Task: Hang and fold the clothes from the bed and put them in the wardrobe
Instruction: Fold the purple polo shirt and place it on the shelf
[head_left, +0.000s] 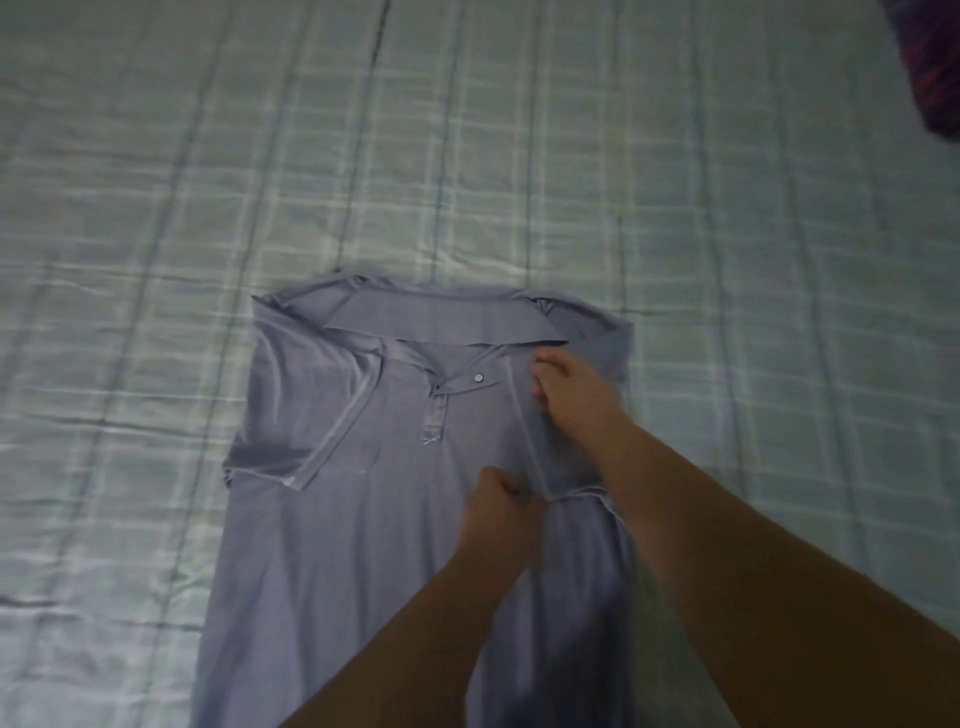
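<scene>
Lilac polo shirt (358, 545) amid wide checked bedsheet (519, 156)

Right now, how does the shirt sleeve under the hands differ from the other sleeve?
The free sleeve lies flat and untouched; the held sleeve is pinched by the left hand and the right hand. The free sleeve shows whole, cuff included; the held sleeve is partly hidden by the right arm. Both are folded inward over the same pale blue shirt.
</scene>
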